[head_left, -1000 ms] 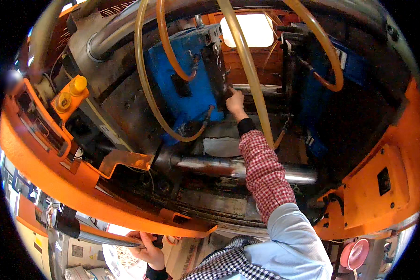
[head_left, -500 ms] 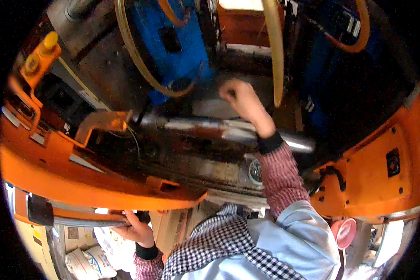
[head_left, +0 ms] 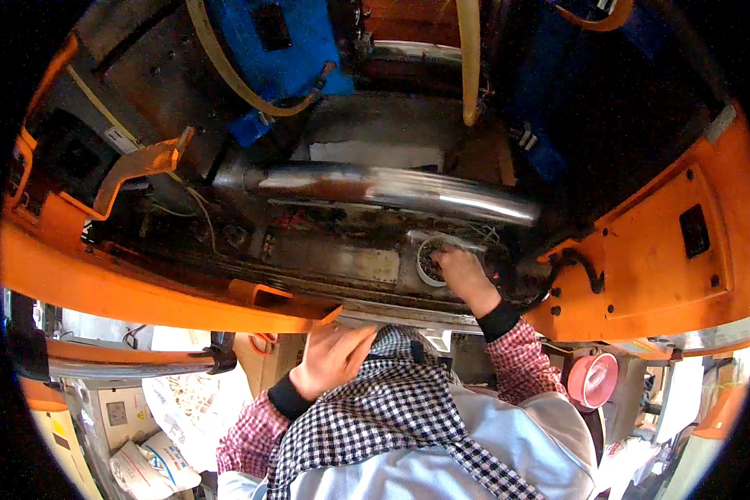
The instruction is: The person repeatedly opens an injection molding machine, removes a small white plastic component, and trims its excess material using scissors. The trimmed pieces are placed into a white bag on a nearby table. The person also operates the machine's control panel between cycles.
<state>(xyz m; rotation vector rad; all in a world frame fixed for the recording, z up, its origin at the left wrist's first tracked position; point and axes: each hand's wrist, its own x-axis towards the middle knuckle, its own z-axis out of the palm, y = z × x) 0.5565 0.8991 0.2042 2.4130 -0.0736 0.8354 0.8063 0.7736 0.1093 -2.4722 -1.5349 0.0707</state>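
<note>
My right hand (head_left: 467, 279) reaches down to a small white round tub (head_left: 421, 267) on the machine's inner ledge. Its thumb and fingers are drawn together at the tub's contents, many small dark pieces (head_left: 431, 252). What the fingertips hold, if anything, is too small to make out. My left hand (head_left: 333, 360) hangs in front of my checked apron, just below the end of the orange machine door (head_left: 167, 304). Its fingers are stretched out and I see nothing in them. Beyond the tub a shiny metal bar (head_left: 392, 187) runs across the machine opening.
Blue blocks (head_left: 300, 50) with a yellowish hose (head_left: 225, 71) stand behind the bar. An orange panel (head_left: 667, 250) flanks the opening on the right. Below it sits a pink bowl (head_left: 592, 381). At lower left are a door handle bar (head_left: 133, 358) and white sacks (head_left: 154, 467).
My right hand has come down from above the metal bar to the white tub. My left hand has left the door's handle bar and moved right and up. The view has shifted.
</note>
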